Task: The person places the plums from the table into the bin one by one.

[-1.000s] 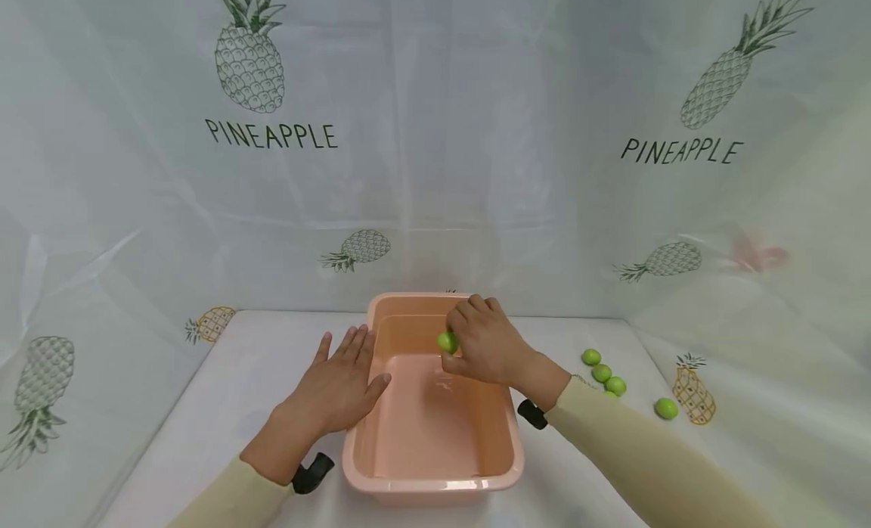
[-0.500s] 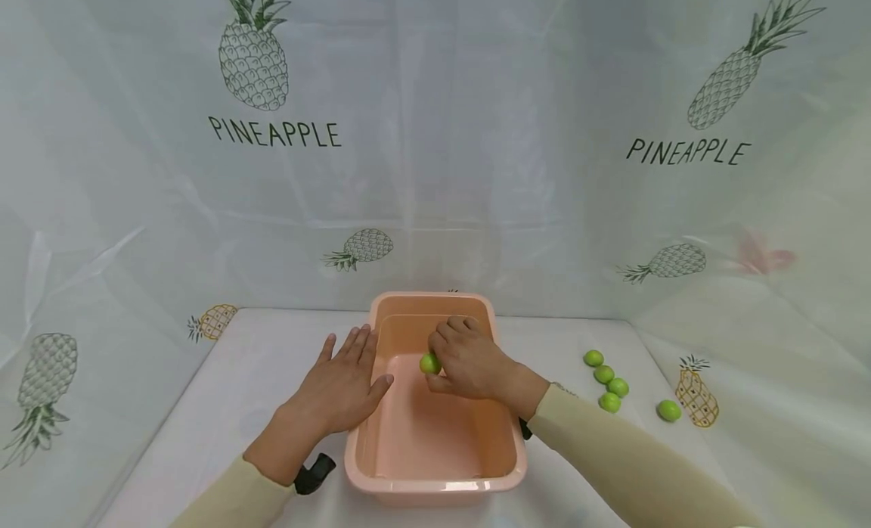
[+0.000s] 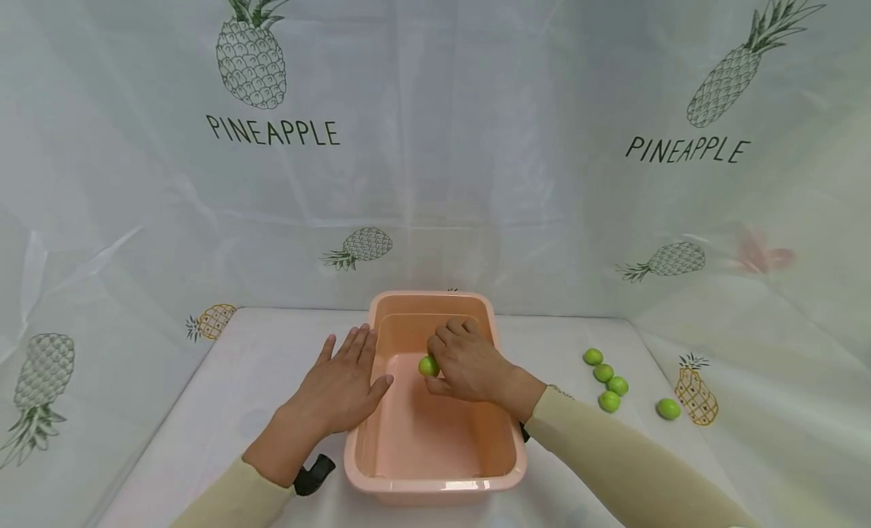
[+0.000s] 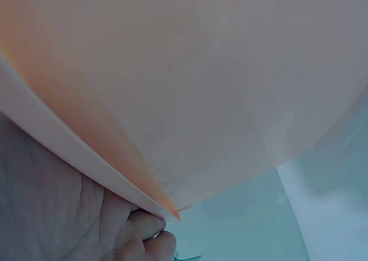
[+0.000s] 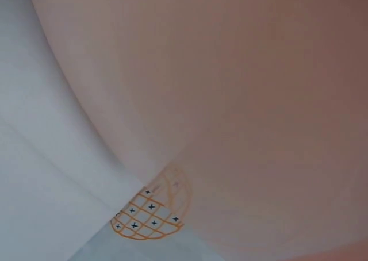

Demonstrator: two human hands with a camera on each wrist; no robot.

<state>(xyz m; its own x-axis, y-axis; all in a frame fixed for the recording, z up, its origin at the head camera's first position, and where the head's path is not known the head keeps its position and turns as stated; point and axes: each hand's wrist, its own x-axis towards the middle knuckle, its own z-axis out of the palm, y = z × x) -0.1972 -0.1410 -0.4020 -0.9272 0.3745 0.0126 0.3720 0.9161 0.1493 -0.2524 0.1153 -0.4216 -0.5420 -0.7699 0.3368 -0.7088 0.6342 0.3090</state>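
Observation:
A pink plastic basin [image 3: 435,484] stands in the middle of the table in the head view. Inside it, my right hand [image 3: 469,364] pinches a lime [image 3: 429,366] between thumb and fingers, over the basin's floor. My left hand [image 3: 343,384] lies flat with straight fingers along the basin's left rim, its thumb reaching over the edge. The left wrist view shows the palm [image 4: 52,198] right against the basin's outer wall [image 4: 201,88]. In the right wrist view the basin wall [image 5: 201,71] fills most of the picture, and the right hand is hidden.
On the table's right side lie several limes [image 3: 603,373] in a loose chain. A single lime [image 3: 668,408] sits apart, farther right. Behind the table [image 3: 272,346] hangs a pale curtain [image 3: 476,172] printed with pineapples.
My right hand has moved left and lower into the basin with the lime, then barely shifted during the last half second. The left hand stays at the rim.

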